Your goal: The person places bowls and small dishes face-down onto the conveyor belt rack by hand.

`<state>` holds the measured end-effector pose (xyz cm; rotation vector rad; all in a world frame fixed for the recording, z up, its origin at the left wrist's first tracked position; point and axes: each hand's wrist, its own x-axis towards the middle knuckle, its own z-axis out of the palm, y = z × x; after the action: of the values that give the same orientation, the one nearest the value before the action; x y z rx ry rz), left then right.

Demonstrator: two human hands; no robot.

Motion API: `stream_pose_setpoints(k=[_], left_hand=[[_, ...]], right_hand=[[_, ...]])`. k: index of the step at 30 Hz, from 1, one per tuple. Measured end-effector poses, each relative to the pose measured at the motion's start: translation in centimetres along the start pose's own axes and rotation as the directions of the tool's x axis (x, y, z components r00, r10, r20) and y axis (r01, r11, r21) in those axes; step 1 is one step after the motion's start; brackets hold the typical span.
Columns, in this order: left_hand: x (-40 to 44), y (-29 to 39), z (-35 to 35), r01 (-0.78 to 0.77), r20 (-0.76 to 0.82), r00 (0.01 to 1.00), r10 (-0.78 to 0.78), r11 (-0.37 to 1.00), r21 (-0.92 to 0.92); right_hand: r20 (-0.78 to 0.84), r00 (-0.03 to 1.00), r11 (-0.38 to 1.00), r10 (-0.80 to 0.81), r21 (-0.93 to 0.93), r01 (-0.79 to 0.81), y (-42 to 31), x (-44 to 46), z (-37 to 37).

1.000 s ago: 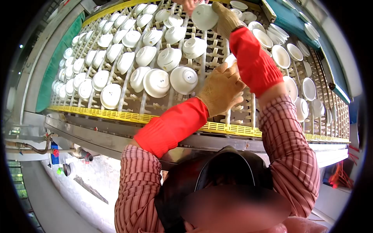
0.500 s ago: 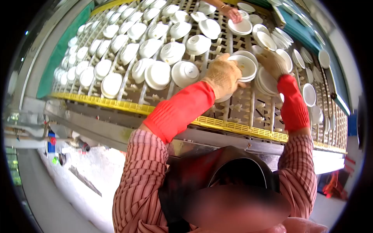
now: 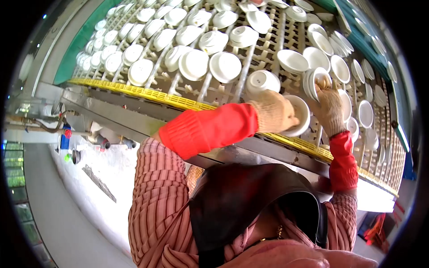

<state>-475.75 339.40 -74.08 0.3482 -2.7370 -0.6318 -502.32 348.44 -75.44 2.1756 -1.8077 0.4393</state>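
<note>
Both my hands wear tan work gloves with red cuffs over a pegged rack (image 3: 172, 99) full of white bowls. My left hand (image 3: 273, 111) is closed on the left side of a white bowl (image 3: 298, 117) near the rack's yellow front edge. An upside-down bowl (image 3: 262, 83) lies just behind that hand. To the right, my right hand (image 3: 328, 105) grips a small stack of bowls (image 3: 314, 83), with fingers over the rim and inside the front one. More bowls stand tilted on the pegs around it, such as one white bowl (image 3: 292, 61).
Upside-down bowls, among them a bowl (image 3: 193, 64), fill the rack's left part. A teal belt (image 3: 357, 33) with bowls runs along the right. Part of another person's hand (image 3: 257, 2) shows at the top edge. Pipes (image 3: 49, 129) are at lower left.
My left hand has come down towards the rack's front edge with a bowl. My right hand now holds stacked bowls. The other person's hand has moved up and mostly out of view.
</note>
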Motion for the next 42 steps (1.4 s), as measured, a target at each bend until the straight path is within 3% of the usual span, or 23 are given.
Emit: stream_pose_setpoints(k=[1, 2, 6, 7, 9, 10, 11, 12, 13, 14, 16, 18, 19, 21, 26, 28, 30, 33, 36, 38, 39, 40, 42], left_hand=[[-0.6, -0.4, 0.3, -0.076, -0.102, 0.992, 0.080, 0.996, 0.044], [-1.0, -0.8, 0.0, -0.077, -0.029, 0.997, 0.078, 0.997, 0.023], [-2.3, 1.1, -2.1, -0.118, 0.101, 0.989, 0.106, 0.986, 0.116], [-2.3, 1.4, -2.1, -0.152, 0.127, 0.983, 0.131, 0.972, 0.177], [-1.7, 1.8, -1.9, -0.171, 0.143, 0.979, 0.143, 0.965, 0.200], [-1.5, 2.1, -1.7, -0.177, 0.152, 0.977, 0.147, 0.962, 0.208], [-1.0, 2.1, -1.3, -0.140, 0.226, 0.969, 0.098, 0.974, 0.177], [-0.8, 2.2, -1.1, -0.175, 0.181, 0.973, 0.143, 0.969, 0.172], [-0.6, 2.2, -0.9, -0.210, 0.137, 0.973, 0.188, 0.962, 0.174], [-0.6, 2.2, -0.7, -0.243, 0.094, 0.969, 0.230, 0.954, 0.178], [-1.0, 2.5, -0.5, -0.215, 0.022, 0.976, 0.214, 0.963, 0.160], [-1.0, 3.0, -0.3, -0.151, 0.005, 0.988, 0.153, 0.975, 0.165], [-0.6, 3.4, -0.9, -0.084, -0.023, 0.996, 0.087, 0.993, 0.086], [0.1, 3.1, -1.4, 0.117, -0.068, 0.989, -0.130, 0.980, -0.158], [0.2, 1.3, -1.6, 0.329, -0.262, 0.785, -0.562, 0.735, -0.592], [0.6, 3.0, -4.7, 0.502, -0.088, 0.634, -0.768, 0.495, -0.709], [1.0, 1.3, -4.7, 0.331, -0.320, 0.672, -0.669, 0.657, -0.677], [2.8, 0.1, -6.2, 0.382, -0.377, 0.610, -0.697, 0.675, -0.631], [5.6, -3.6, -3.4, 0.398, -0.321, 0.636, -0.702, 0.655, -0.642], [6.6, -6.5, -0.2, 0.343, -0.340, 0.887, -0.312, 0.939, 0.033], [7.2, -8.0, 1.4, 0.210, -0.322, 0.942, -0.093, 0.912, 0.352], [6.9, -5.5, 0.9, 0.311, -0.261, 0.940, -0.222, 0.870, 0.381], [7.0, -5.3, 0.2, 0.235, -0.317, 0.944, -0.088, 0.854, 0.463]], right_hand=[[0.162, 0.973, 0.984, 0.166, 0.028, -0.173, 0.3, -0.3, -0.1], [0.317, 0.894, 0.938, 0.317, 0.032, -0.344, 0.4, -0.2, -0.5], [-0.010, 0.988, 0.988, 0.154, 0.003, -0.154, 3.0, -0.4, -0.3], [0.016, 0.962, 0.886, 0.273, 0.384, -0.258, 3.2, 0.9, -1.5], [-0.232, 0.960, 0.965, 0.159, 0.244, -0.101, 3.7, 3.3, -1.0], [-0.246, 0.943, 0.905, 0.222, 0.412, -0.106, 3.2, 5.3, -1.7], [-0.106, 0.923, 0.633, 0.371, 0.756, -0.167, 2.0, 7.3, -2.1], [0.154, 0.844, 0.046, 0.515, 0.977, -0.206, 0.1, 9.0, -2.9], [0.308, 0.788, -0.278, 0.533, 0.943, -0.181, -1.1, 10.7, -3.1], [0.417, 0.773, -0.334, 0.478, 0.900, -0.279, -0.5, 12.1, -1.9], [0.271, 0.864, -0.034, 0.424, 0.958, -0.284, 2.6, 13.1, 6.1], [0.377, 0.861, 0.734, 0.340, 0.467, -0.494, 0.2, 14.1, 4.1], [0.443, 0.828, 0.917, 0.344, 0.032, -0.398, -1.2, 13.5, 3.3], [0.210, 0.968, 0.990, 0.139, -0.034, -0.135, -0.9, 10.7, 5.2], [0.431, 0.867, 0.953, 0.251, 0.046, -0.299, -0.7, 10.5, 3.8], [0.460, 0.845, 0.900, 0.274, 0.188, -0.394, -0.7, 9.4, 1.1], [0.449, 0.829, 0.800, 0.334, 0.329, -0.501, -0.3, 8.3, -0.3], [0.466, 0.754, 0.295, 0.464, 0.721, -0.627, 1.0, 6.0, -2.0], [-0.006, 0.969, 0.829, 0.247, 0.520, -0.208, 4.7, 6.7, -1.4], [-0.262, 0.949, 0.927, 0.178, 0.369, -0.073, 6.2, 8.3, -1.1], [-0.293, 0.925, 0.879, 0.242, 0.469, -0.082, 7.0, 9.5, 0.2], [-0.179, 0.904, 0.687, 0.389, 0.710, -0.155, 7.9, 10.6, 1.8], [0.125, 0.821, 0.230, 0.557, 0.927, -0.297, 7.5, 11.5, 2.6]])
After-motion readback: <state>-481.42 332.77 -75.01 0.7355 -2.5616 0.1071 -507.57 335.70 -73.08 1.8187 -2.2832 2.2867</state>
